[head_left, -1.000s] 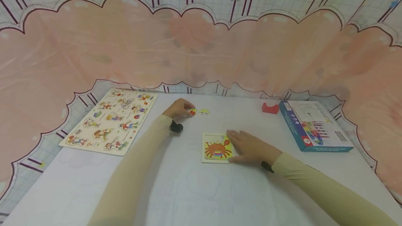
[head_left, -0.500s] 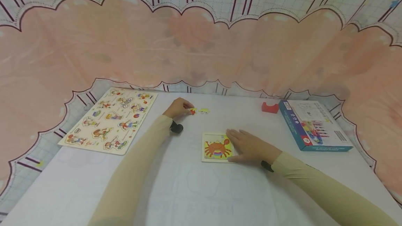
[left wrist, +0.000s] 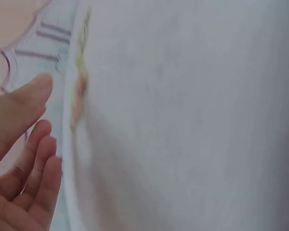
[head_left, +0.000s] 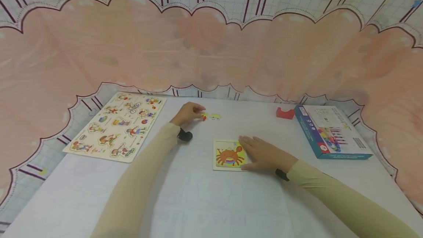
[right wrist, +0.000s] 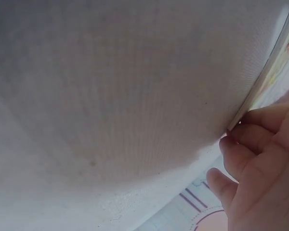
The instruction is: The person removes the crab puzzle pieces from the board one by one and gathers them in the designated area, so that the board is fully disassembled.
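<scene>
The crab tray (head_left: 229, 169) lay flat on the white table (head_left: 185, 194), well apart from its L & R edges. Inside its pale frame sat the crab pic (head_left: 229, 157); its R end was covered by the R hand (head_left: 266, 154). This hand was open, w/ fingers extended, touching the tray's R side. Toward the table's far edge lay the red-yellow pc. (head_left: 204, 117) and, just R of it, the yellow pc. (head_left: 215, 116). The L hand (head_left: 187, 113) was just beside the first one, relaxed, thumb & fingers apart. At the far L corner lay the figure board (head_left: 109, 129), holding many outlined cartoon figures (head_left: 107, 140); if loose or printed, can't tell. Near the R edge lay the box (head_left: 340, 131), contents hidden, and next to its far L corner, the red block (head_left: 285, 113).
</scene>
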`<state>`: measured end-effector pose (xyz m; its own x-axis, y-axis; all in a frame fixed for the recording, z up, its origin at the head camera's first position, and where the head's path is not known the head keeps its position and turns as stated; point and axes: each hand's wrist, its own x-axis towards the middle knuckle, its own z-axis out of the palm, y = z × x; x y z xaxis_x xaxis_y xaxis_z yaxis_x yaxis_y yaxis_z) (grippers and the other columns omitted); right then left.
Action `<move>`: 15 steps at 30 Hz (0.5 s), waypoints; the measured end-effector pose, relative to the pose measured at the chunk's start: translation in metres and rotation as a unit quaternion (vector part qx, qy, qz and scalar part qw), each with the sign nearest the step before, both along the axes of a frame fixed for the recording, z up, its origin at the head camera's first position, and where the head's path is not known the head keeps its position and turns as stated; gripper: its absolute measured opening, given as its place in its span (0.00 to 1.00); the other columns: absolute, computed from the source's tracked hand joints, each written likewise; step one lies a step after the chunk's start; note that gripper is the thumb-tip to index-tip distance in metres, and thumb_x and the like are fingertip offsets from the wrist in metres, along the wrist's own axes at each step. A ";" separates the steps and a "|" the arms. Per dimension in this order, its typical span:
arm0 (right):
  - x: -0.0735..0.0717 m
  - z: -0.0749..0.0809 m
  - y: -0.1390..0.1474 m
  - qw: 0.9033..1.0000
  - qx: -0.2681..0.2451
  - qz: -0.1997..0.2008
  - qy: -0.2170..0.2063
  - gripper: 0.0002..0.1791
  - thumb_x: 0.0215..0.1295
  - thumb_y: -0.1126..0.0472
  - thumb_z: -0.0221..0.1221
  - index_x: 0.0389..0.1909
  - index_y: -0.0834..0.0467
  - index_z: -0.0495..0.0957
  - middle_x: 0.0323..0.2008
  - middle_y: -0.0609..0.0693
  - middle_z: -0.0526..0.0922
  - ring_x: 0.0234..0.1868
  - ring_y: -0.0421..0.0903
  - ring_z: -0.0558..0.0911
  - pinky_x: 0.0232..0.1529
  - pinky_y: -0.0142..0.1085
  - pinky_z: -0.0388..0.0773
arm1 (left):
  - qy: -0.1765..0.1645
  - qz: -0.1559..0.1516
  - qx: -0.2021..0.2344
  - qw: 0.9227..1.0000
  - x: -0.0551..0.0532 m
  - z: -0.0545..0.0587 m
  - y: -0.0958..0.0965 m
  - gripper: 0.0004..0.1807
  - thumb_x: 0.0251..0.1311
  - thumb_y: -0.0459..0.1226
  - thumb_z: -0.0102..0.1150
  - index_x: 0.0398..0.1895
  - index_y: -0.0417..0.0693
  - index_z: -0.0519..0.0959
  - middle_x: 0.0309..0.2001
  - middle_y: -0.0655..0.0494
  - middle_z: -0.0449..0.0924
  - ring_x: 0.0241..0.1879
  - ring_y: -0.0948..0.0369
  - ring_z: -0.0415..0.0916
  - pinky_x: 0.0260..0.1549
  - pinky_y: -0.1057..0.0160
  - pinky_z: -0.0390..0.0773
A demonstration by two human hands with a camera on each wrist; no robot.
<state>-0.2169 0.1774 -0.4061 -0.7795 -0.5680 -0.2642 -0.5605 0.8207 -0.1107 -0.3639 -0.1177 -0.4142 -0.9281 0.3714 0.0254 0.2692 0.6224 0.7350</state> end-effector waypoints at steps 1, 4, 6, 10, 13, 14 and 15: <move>0.000 0.000 0.001 1.000 0.001 0.000 0.000 0.53 0.54 0.29 0.54 0.73 0.54 0.48 0.74 0.50 0.51 0.75 0.48 0.51 0.73 0.47 0.50 | 0.004 -0.003 0.000 1.000 0.003 0.002 0.003 0.19 0.54 0.31 0.63 0.50 0.38 0.79 0.54 0.42 0.78 0.54 0.50 0.74 0.58 0.54 0.71; -0.001 -0.001 0.002 1.000 0.000 0.003 0.001 0.53 0.54 0.30 0.54 0.73 0.55 0.48 0.74 0.50 0.51 0.75 0.49 0.51 0.73 0.48 0.50 | 0.018 -0.026 -0.015 0.999 0.017 0.008 0.017 0.18 0.55 0.34 0.63 0.50 0.39 0.80 0.52 0.42 0.79 0.51 0.50 0.74 0.55 0.54 0.72; -0.001 -0.002 0.003 1.000 0.008 0.004 0.006 0.54 0.54 0.28 0.53 0.73 0.54 0.47 0.74 0.49 0.50 0.75 0.48 0.51 0.73 0.47 0.49 | 0.021 -0.049 -0.031 0.998 0.027 0.010 0.028 0.17 0.55 0.36 0.64 0.49 0.41 0.80 0.51 0.44 0.79 0.50 0.52 0.75 0.53 0.55 0.74; -0.003 -0.002 0.005 1.000 0.010 0.005 0.013 0.55 0.53 0.27 0.52 0.73 0.54 0.47 0.74 0.50 0.50 0.75 0.48 0.51 0.73 0.48 0.49 | 0.025 -0.107 -0.063 0.992 0.048 0.013 0.049 0.15 0.56 0.37 0.63 0.46 0.44 0.82 0.48 0.49 0.81 0.48 0.55 0.75 0.50 0.59 0.75; -0.003 -0.002 0.006 1.000 0.008 0.004 0.013 0.57 0.51 0.25 0.51 0.73 0.55 0.46 0.74 0.50 0.50 0.75 0.48 0.51 0.73 0.48 0.49 | 0.019 -0.143 -0.090 0.985 0.062 0.012 0.062 0.12 0.57 0.38 0.62 0.44 0.47 0.83 0.46 0.52 0.82 0.45 0.58 0.75 0.47 0.62 0.74; -0.003 -0.001 0.006 1.000 0.005 0.006 0.012 0.57 0.51 0.25 0.52 0.73 0.55 0.47 0.74 0.51 0.50 0.75 0.49 0.51 0.72 0.49 0.49 | 0.014 -0.152 -0.097 0.983 0.066 0.011 0.066 0.11 0.57 0.39 0.62 0.43 0.47 0.83 0.45 0.53 0.82 0.44 0.59 0.75 0.46 0.62 0.74; -0.003 -0.001 0.007 1.000 0.003 0.007 0.012 0.57 0.51 0.25 0.52 0.73 0.56 0.47 0.74 0.51 0.50 0.75 0.49 0.51 0.72 0.49 0.49 | 0.010 -0.159 -0.108 0.981 0.069 0.010 0.070 0.11 0.57 0.39 0.62 0.42 0.48 0.83 0.44 0.55 0.82 0.43 0.60 0.74 0.45 0.64 0.74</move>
